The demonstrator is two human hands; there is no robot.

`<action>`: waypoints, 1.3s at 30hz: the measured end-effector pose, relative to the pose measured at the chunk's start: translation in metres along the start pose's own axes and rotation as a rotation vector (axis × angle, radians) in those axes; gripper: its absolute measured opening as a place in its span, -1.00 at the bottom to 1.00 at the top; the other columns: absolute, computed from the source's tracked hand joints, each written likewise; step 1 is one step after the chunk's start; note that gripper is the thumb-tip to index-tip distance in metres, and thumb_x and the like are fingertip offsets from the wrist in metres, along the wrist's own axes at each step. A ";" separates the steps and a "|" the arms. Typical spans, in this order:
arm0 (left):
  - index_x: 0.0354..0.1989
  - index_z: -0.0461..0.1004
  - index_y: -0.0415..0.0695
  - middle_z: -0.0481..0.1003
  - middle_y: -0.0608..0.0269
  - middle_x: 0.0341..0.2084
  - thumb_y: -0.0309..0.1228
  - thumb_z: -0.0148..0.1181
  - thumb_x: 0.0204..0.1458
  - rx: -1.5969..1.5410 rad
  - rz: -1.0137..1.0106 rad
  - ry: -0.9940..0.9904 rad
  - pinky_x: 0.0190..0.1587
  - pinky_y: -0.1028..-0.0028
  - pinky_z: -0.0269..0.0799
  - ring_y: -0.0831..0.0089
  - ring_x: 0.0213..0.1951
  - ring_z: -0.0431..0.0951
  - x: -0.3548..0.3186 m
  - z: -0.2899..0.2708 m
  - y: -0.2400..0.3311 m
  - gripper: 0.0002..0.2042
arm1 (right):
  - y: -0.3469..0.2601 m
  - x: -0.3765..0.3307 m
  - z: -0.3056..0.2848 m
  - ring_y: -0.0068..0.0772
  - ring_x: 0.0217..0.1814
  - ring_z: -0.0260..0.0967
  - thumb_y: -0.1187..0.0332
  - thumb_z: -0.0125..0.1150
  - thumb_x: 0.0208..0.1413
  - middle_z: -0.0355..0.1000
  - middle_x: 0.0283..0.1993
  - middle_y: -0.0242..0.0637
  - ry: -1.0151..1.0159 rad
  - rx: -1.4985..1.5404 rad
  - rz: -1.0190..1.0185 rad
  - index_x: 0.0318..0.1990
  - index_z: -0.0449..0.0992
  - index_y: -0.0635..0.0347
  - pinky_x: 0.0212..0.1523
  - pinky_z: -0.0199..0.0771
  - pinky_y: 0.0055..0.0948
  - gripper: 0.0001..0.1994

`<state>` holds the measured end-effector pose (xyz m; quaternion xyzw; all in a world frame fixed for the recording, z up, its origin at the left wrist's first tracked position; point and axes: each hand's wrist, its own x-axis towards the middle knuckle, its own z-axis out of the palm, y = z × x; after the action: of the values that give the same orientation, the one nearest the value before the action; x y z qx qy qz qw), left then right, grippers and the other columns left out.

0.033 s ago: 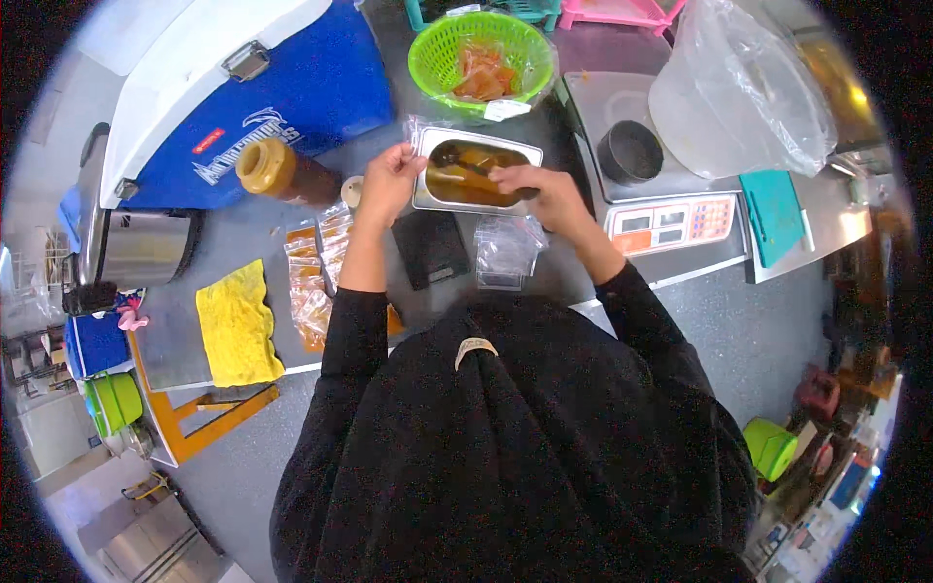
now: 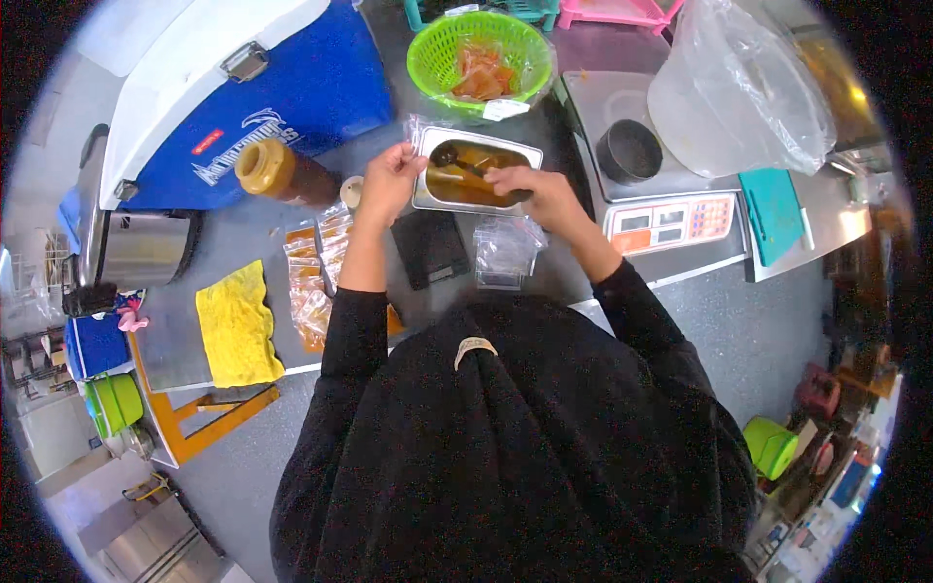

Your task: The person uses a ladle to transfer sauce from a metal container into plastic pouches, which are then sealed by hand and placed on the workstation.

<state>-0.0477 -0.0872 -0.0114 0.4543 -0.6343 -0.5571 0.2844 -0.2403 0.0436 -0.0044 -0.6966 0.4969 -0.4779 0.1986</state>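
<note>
My left hand (image 2: 392, 183) pinches a small clear plastic bag (image 2: 415, 127) at the left rim of a rectangular metal tray (image 2: 455, 206). Brown liquid covers the tray's bottom. My right hand (image 2: 546, 197) is closed on the handle of a dark ladle (image 2: 445, 155), whose bowl is at the tray's left end, close to the bag. Just below the tray lies a flat black slab (image 2: 430, 251), perhaps a scale. A stack of clear zip bags (image 2: 507, 248) is beside it. Filled sachets (image 2: 309, 296) of orange-brown sauce lie left of my left forearm.
Behind the tray stands a green basket (image 2: 423, 68) with bagged orange pieces. A brown squeeze bottle (image 2: 287, 175) and blue cooler (image 2: 292, 97) are at left, a yellow cloth (image 2: 238, 325) nearer. To the right are a black cup (image 2: 632, 153), a scale panel (image 2: 671, 223) and a bag-lined tub (image 2: 719, 107).
My right hand has shifted very slightly left with the ladle, and the ladle's bowl shows a little more plainly. My left hand and the bag have stayed put.
</note>
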 end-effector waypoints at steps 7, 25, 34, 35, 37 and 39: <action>-0.33 0.38 -0.27 0.42 0.33 -0.53 -0.49 0.09 -0.11 0.094 -0.005 0.021 -0.37 0.62 0.26 0.64 -0.46 0.33 -0.002 0.001 0.001 -0.83 | 0.001 -0.020 -0.018 -0.27 -0.20 0.38 0.72 -0.07 -0.28 0.41 -0.29 -0.22 0.039 -0.075 0.173 -0.41 0.37 0.23 -0.19 0.36 -0.48 -0.76; -0.31 0.40 -0.28 0.47 0.18 -0.50 -0.42 0.13 -0.16 0.132 0.032 0.154 -0.36 0.53 0.31 0.51 -0.47 0.43 -0.004 0.026 -0.005 -0.76 | 0.046 -0.043 0.029 -0.38 -0.46 0.38 0.50 -0.03 0.01 0.31 -0.39 -0.18 0.937 0.677 0.676 -0.33 0.22 0.32 -0.48 0.47 -0.52 -0.89; -0.37 0.38 -0.15 0.40 0.36 -0.50 -0.41 0.08 -0.07 -0.110 -0.138 0.071 -0.54 0.57 0.34 0.59 -0.48 0.38 0.008 0.005 -0.015 -0.88 | 0.024 -0.012 0.037 -0.35 -0.48 0.37 0.50 -0.06 0.02 0.28 -0.47 -0.20 0.897 0.881 0.844 -0.41 0.24 0.34 -0.42 0.50 -0.48 -0.92; -0.37 0.38 -0.15 0.40 0.36 -0.50 -0.41 0.08 -0.07 -0.112 -0.136 0.073 -0.54 0.57 0.34 0.59 -0.48 0.38 0.009 0.002 -0.016 -0.88 | 0.026 -0.013 0.035 -0.34 -0.47 0.37 0.51 -0.05 0.01 0.28 -0.48 -0.19 0.920 0.931 0.859 -0.43 0.25 0.36 -0.41 0.50 -0.47 -0.92; -0.36 0.38 -0.13 0.39 0.38 -0.46 -0.37 0.07 -0.06 -0.148 -0.222 0.094 -0.45 0.51 0.36 0.59 -0.41 0.38 0.011 -0.007 -0.021 -0.87 | 0.028 -0.012 0.029 -0.34 -0.46 0.36 0.51 -0.04 0.01 0.28 -0.48 -0.19 0.935 0.980 0.873 -0.45 0.25 0.38 -0.39 0.50 -0.47 -0.91; -0.36 0.38 -0.12 0.39 0.39 -0.44 -0.34 0.07 -0.06 -0.190 -0.258 0.091 -0.42 0.48 0.35 0.59 -0.37 0.37 0.016 -0.016 -0.033 -0.85 | 0.029 -0.010 0.024 -0.33 -0.45 0.36 0.52 -0.02 0.00 0.28 -0.48 -0.20 0.902 0.968 0.873 -0.46 0.25 0.40 -0.36 0.50 -0.47 -0.90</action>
<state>-0.0323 -0.1075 -0.0417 0.5278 -0.5015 -0.6253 0.2809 -0.2345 0.0358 -0.0421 -0.0143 0.4946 -0.7560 0.4285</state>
